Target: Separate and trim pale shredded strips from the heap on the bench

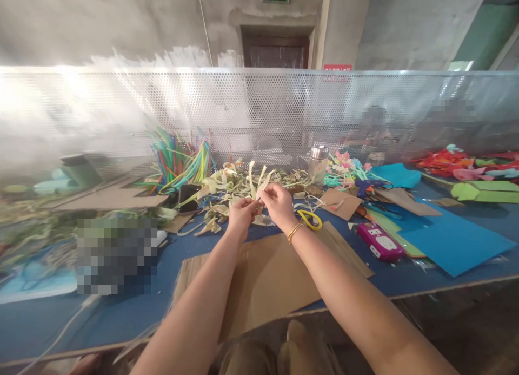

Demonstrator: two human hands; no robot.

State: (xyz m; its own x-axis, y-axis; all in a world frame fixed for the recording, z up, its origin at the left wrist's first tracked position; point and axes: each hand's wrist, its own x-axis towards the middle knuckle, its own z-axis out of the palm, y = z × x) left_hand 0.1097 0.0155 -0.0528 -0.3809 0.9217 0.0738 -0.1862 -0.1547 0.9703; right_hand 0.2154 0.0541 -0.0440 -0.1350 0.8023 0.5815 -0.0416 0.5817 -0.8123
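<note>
Over the middle of the table, my left hand [242, 215] and my right hand [280, 204] meet with their fingertips close together. Between them they pinch a small bunch of pale yellow-green strips [256, 181], like dried husk or leaf, whose ends fan out upward. The fingers hide the lower part of the bunch. A brown cardboard sheet [271, 280] lies on the table under my forearms. Just beyond my hands spreads a heap of similar pale strips [227, 180]. Right of my right hand is a yellow loop [311, 220].
Coloured pipe-cleaner-like stems [180, 158] stand behind on the left. A lidded bottle [318, 164], pastel flowers [344, 166], a purple pack [379, 242], blue sheets [450, 237] and red pieces [441, 163] lie rightward. A perforated metal screen [227, 104] borders the blue table's [174, 280] far side.
</note>
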